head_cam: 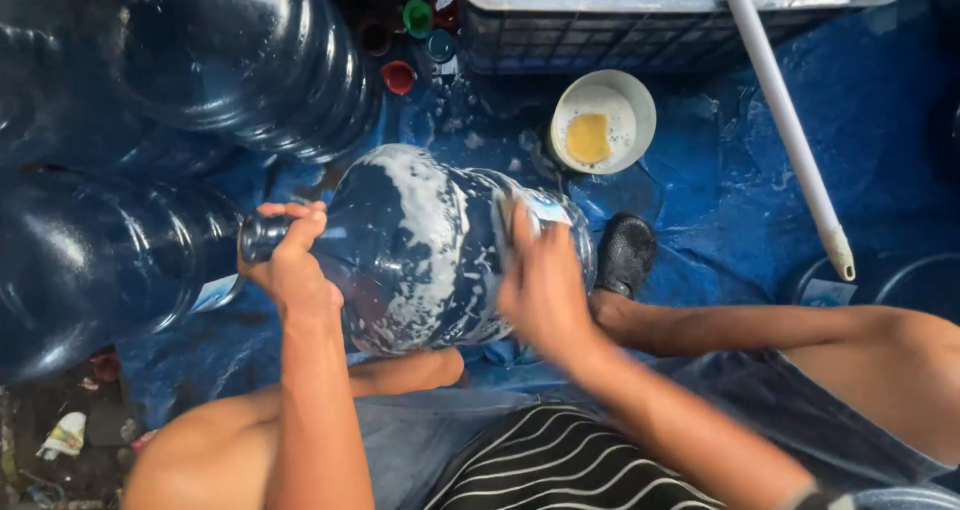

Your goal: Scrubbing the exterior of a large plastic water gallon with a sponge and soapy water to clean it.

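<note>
a: water jug, large and of blue translucent plastic, lies on its side across the seated person's lap and shins, streaked with white soap foam. where is its neck?

b: neck points to the person's left. left hand is closed around that neck, gripping it.

a: and the right hand?

b: pressed against the jug's wide end, fingers curled over something pale and flat, blurred; whether it is a sponge or cloth cannot be told.

a: surroundings, upper part of the view?

b: white bowl holding sudsy water and a yellow sponge, standing on the blue tarp just beyond the jug. behind it, a grey crate. a white pole runs slantwise from the crate down to the right.

a: left part?

b: two more big blue jugs, lying near the soaped one, and small coloured caps scattered between them and the crate.

a: lower part?

b: a black shoe just beside the jug's wide end; striped shirt at the bottom edge.
</note>
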